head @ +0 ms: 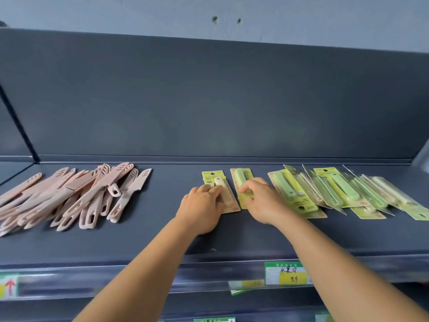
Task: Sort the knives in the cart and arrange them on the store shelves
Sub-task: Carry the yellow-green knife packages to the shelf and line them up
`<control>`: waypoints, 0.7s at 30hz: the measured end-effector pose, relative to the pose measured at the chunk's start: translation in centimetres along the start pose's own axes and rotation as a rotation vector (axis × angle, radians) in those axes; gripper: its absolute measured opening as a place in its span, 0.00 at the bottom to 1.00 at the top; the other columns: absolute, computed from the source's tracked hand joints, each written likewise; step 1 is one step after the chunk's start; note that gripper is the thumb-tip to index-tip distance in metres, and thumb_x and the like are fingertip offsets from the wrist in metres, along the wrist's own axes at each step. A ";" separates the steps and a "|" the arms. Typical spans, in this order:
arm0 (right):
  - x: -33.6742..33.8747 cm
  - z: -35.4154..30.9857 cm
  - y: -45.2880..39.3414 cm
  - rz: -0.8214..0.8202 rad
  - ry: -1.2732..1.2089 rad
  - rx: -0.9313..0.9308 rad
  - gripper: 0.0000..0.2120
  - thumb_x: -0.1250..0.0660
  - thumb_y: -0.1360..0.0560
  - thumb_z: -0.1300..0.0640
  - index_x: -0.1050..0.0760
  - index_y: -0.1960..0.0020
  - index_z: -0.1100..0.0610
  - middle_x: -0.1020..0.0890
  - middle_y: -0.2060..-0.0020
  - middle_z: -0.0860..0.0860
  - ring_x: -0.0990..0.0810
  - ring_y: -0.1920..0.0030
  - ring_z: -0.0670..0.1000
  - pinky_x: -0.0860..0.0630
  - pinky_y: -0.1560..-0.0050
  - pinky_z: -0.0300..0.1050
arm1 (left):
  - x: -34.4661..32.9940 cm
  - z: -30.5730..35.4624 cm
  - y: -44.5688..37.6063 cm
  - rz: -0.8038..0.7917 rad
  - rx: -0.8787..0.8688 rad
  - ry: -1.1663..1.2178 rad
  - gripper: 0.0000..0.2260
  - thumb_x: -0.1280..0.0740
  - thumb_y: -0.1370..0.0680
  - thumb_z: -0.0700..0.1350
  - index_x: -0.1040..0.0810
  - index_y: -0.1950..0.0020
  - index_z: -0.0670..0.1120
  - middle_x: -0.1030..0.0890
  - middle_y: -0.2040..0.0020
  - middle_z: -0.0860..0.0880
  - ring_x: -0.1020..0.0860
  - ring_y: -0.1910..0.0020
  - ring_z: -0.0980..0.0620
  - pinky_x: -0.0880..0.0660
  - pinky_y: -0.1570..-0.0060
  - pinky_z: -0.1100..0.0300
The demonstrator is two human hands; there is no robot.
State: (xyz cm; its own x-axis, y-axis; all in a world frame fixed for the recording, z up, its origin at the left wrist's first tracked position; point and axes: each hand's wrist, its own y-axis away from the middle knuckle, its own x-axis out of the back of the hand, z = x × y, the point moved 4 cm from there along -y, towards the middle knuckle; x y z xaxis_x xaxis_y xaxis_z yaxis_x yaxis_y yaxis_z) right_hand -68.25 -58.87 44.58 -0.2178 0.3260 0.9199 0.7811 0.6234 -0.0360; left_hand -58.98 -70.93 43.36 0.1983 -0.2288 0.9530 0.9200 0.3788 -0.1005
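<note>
On the dark grey shelf (162, 228) lie two carded knives side by side at the centre. My left hand (202, 205) holds the beige-handled knife pack (214, 180) by its handle side. My right hand (262, 201) pinches the green-handled knife pack (241, 176) just to its right. A heap of several pink sheathed knives (76, 196) lies on the shelf's left. A leaning row of several green carded knife packs (336, 194) fills the right part of the shelf. The cart is out of view.
The shelf's back panel (209, 101) rises behind everything. Along the front edge runs a clear price rail with a green and yellow price tag (286, 273) and a red-arrow label (9, 287). Bare shelf surface lies between the pink heap and my hands.
</note>
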 end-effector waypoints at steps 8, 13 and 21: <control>-0.7 -1.6 -3.6 0.016 0.138 -0.155 0.19 0.40 0.23 0.50 0.31 0.34 0.56 0.29 0.36 0.54 0.32 0.36 0.58 0.31 0.41 0.50 | 0.3 -2.7 -0.2 0.010 0.035 -0.057 0.19 0.47 0.19 0.54 0.35 0.29 0.52 0.32 0.31 0.51 0.36 0.31 0.47 0.38 0.35 0.52; -0.5 -2.5 -4.4 -0.011 0.105 -0.063 0.22 0.41 0.29 0.69 0.26 0.46 0.46 0.25 0.43 0.48 0.29 0.43 0.54 0.28 0.51 0.46 | 1.4 -5.9 -0.2 0.024 0.141 -0.080 0.17 0.45 0.19 0.49 0.34 0.31 0.46 0.32 0.31 0.49 0.35 0.31 0.46 0.37 0.36 0.52; -1.1 -4.0 -3.9 0.074 -0.081 0.024 0.17 0.43 0.25 0.65 0.21 0.50 0.48 0.30 0.39 0.48 0.31 0.37 0.53 0.29 0.43 0.44 | 2.1 -6.8 -0.1 -0.027 0.058 -0.016 0.26 0.44 0.23 0.36 0.42 0.25 0.48 0.40 0.26 0.50 0.39 0.29 0.45 0.38 0.33 0.54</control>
State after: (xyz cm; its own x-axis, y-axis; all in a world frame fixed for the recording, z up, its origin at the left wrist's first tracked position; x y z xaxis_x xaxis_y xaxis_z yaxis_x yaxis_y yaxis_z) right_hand -68.79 -64.49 45.30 -0.2076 0.4277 0.8798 0.7826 0.6122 -0.1130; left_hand -56.37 -77.53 43.40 0.1676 -0.2254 0.9597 0.9039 0.4238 -0.0583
